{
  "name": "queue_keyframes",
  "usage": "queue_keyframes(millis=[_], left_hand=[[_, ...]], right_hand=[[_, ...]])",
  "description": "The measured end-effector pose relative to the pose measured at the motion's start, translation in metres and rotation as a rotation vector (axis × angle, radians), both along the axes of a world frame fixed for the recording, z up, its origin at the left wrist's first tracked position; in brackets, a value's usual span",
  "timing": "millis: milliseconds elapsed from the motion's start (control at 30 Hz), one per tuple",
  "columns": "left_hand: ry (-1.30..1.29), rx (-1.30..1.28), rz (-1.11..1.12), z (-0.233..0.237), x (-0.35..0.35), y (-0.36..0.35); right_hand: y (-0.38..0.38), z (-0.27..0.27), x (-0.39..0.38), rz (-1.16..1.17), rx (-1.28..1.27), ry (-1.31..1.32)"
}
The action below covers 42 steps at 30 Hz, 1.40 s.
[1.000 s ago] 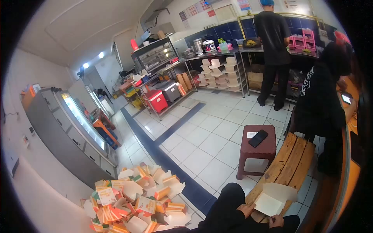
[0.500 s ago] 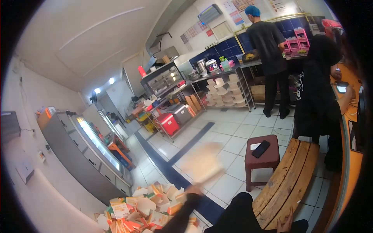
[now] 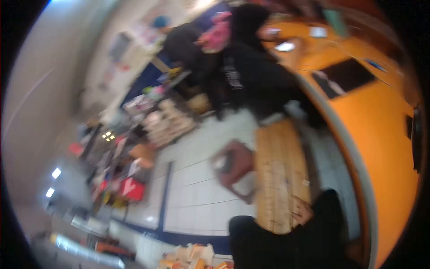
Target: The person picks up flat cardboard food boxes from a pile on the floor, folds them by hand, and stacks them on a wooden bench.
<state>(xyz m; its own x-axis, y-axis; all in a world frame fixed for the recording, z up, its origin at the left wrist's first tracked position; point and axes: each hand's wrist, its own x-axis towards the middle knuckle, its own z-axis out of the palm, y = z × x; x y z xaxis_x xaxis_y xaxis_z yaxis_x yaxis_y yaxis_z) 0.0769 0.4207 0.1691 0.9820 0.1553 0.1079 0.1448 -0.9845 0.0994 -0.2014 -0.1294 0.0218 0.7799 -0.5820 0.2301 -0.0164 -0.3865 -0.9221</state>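
My right hand (image 3: 302, 210) is low in the head view, between my dark-clothed knees. It rests against the slatted wooden bench (image 3: 280, 166) with its fingers stretched out, holding nothing I can see. My left hand is out of view. At the bottom edge, part of a pile of orange and white cardboard food boxes (image 3: 192, 256) shows. Motion blurs the whole picture.
A maroon stool (image 3: 242, 161) with a dark phone (image 3: 225, 161) on it stands beside the bench. An orange counter (image 3: 376, 134) runs along the right. A person in black (image 3: 264, 80) is at the counter; another (image 3: 181, 42) stands further back.
My view has swung right and tilted, bringing the orange counter in. My left hand and the blurred pale carton by it have left the view; most of the box pile has too.
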Motion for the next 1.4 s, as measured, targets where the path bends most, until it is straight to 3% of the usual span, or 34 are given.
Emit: queue_keyframes(millis=[33,67,167,233,333,367,400,500,533,567,600,633,900,967,1033,1100,1167,1200,1233,1267,1367,1400], left_hand=[[0.043,-0.047,-0.142,-0.022,0.002,-0.044],[0.089,-0.085,-0.260,-0.041,-0.001,-0.081],[0.210,-0.160,-0.512,-0.085,-0.023,-0.155],[0.267,-0.198,-0.615,-0.104,-0.037,-0.180],[0.307,-0.255,-0.684,-0.124,-0.043,-0.182],[0.308,-0.278,-0.659,-0.129,-0.047,-0.166],[0.308,-0.291,-0.626,-0.134,-0.056,-0.149],[0.295,-0.262,-0.473,-0.141,-0.083,-0.067],[0.291,-0.261,-0.403,-0.148,-0.097,-0.039],[0.287,-0.274,-0.329,-0.157,-0.112,-0.014],[0.281,-0.295,-0.254,-0.168,-0.131,0.014],[0.272,-0.323,-0.188,-0.176,-0.152,0.032],[0.261,-0.417,0.269,-0.266,-0.310,0.107],[0.295,-0.334,0.485,-0.280,-0.329,0.121],[0.291,-0.296,0.651,-0.298,-0.335,0.145],[0.295,-0.235,0.657,-0.323,-0.343,0.188],[0.409,0.023,0.750,-0.338,-0.339,0.222],[0.468,-0.060,0.935,-0.338,-0.330,0.239],[0.405,-0.001,0.994,-0.343,-0.330,0.250],[0.427,-0.037,1.044,-0.312,-0.320,0.252],[0.310,0.027,1.132,-0.318,-0.327,0.293],[0.210,-0.010,1.239,-0.342,-0.340,0.321]], right_hand=[[0.002,0.007,-0.001,-0.040,-0.006,0.032],[0.004,-0.003,-0.002,-0.058,0.159,0.230],[0.004,-0.009,-0.015,-0.143,0.025,0.242],[-0.003,-0.024,-0.015,-0.181,0.345,0.258],[-0.002,-0.061,-0.012,-0.420,0.189,0.267],[-0.002,-0.053,-0.014,-0.505,0.300,0.280],[-0.003,-0.033,-0.014,-0.535,0.401,0.313],[-0.011,-0.055,-0.016,-0.557,0.239,0.345],[-0.073,-0.200,-0.029,-0.484,0.313,0.410],[-0.064,-0.172,-0.029,-0.421,0.184,0.247],[-0.066,-0.138,-0.029,-0.365,0.096,0.463],[-0.065,-0.129,-0.026,-0.322,0.045,0.471],[-0.071,-0.135,0.001,-0.145,-0.258,0.637],[-0.074,-0.138,0.008,-0.164,-0.095,0.591],[-0.066,-0.125,0.018,-0.159,-0.150,0.646],[-0.056,-0.119,0.019,-0.174,-0.194,0.694],[-0.079,-0.134,0.017,-0.234,-0.310,0.716],[-0.071,-0.121,0.016,-0.238,-0.328,0.724],[-0.049,-0.095,0.017,-0.259,-0.149,0.733],[-0.025,-0.067,0.022,-0.279,0.033,0.736],[0.007,-0.021,0.027,-0.356,-0.018,0.710],[-0.016,-0.028,0.021,-0.277,-0.056,0.685]])
